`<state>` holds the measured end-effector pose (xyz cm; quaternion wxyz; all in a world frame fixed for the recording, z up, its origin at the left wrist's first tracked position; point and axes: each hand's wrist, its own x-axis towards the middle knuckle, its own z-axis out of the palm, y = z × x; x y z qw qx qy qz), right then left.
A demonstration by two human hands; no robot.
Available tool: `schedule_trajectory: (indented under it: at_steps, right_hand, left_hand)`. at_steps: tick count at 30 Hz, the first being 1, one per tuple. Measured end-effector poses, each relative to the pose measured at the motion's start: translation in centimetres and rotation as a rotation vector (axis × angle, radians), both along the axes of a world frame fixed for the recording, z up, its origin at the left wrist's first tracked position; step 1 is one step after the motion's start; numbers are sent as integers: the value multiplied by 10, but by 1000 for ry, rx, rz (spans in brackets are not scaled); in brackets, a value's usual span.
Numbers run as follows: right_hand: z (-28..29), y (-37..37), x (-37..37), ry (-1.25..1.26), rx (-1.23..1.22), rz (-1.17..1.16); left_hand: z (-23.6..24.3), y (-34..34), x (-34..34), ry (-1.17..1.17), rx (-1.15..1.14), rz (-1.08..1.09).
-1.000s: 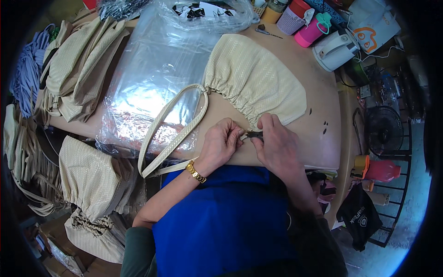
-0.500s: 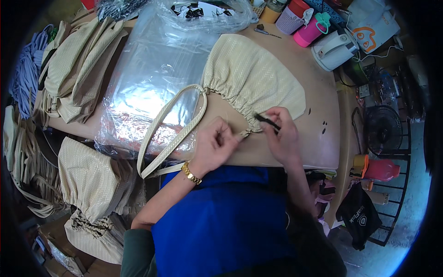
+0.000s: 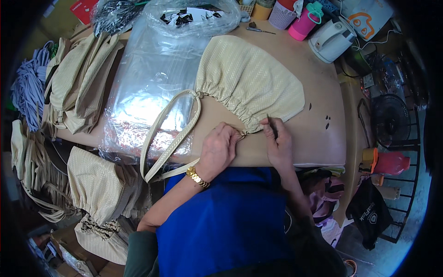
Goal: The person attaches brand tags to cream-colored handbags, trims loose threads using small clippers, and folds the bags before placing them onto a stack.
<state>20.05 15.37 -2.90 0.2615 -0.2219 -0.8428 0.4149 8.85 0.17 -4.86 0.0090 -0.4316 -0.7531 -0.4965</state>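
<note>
A cream woven bag [image 3: 249,78] lies on the table, its gathered edge toward me. Its cream strap [image 3: 161,161] loops out to the left and runs back under my left hand. My left hand [image 3: 219,147], with a gold watch [image 3: 197,177] at the wrist, is closed on the strap's end beside the bag's near corner, where a small metal ring shows. My right hand [image 3: 279,143] is closed just right of that corner, its thumb and fingertips near the gathered edge. A thin dark tool [image 3: 271,123] shows between its fingers, mostly hidden.
Clear plastic sheets [image 3: 143,83] lie left of the bag. More cream bags [image 3: 83,83] are piled at the left, others [image 3: 94,180] hang below. At the back right stand a pink bottle [image 3: 302,27] and a white kettle [image 3: 331,41]. A small screwdriver-like tool [image 3: 260,30] lies behind the bag.
My left hand has moved right and closed in at the bag's corner. My right hand has lowered slightly and turned, so the dark tool shows less. The whole view has shifted a little.
</note>
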Motion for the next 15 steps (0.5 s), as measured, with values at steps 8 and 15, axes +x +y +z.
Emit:
schedule_trajectory:
  at_steps: [8, 15]
  right_hand:
    - [25, -18, 12, -126, 135, 20]
    - [16, -15, 12, -149, 83, 55]
  left_hand:
    - [1, -7, -13, -820, 28, 8]
    - [21, -9, 2, -73, -36, -42]
